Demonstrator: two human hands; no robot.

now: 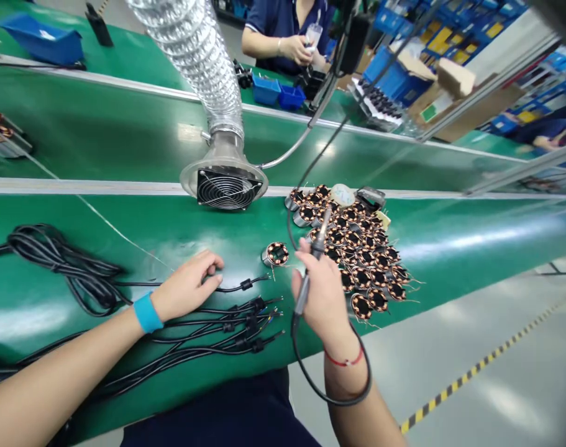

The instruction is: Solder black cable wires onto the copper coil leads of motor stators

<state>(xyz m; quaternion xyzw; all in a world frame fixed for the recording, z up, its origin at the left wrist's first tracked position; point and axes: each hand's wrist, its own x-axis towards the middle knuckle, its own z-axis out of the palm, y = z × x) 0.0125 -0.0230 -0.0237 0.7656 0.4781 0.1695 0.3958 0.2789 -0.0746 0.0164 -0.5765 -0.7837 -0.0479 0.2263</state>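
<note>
My right hand (322,298) grips a soldering iron (313,267) like a pen, its black cord looping down past my wrist. Just left of the iron, a copper-wound coil on a metal ring (276,253) lies alone on the green belt. Beyond my hand spreads a dense pile of similar coils (361,257) with wire leads. My left hand (187,287) rests with curled fingers on a black cable (233,288). Below it lie several black cables with stripped ends (245,326), and a coiled bundle of cable (63,267) sits further left.
A round fume-extractor fan (227,187) with a silver flexible duct (194,56) stands at the belt's far edge. Across a second green belt (124,133), a co-worker's hands (297,49) work near blue bins (266,90). Grey floor with hazard tape (473,372) lies to the right.
</note>
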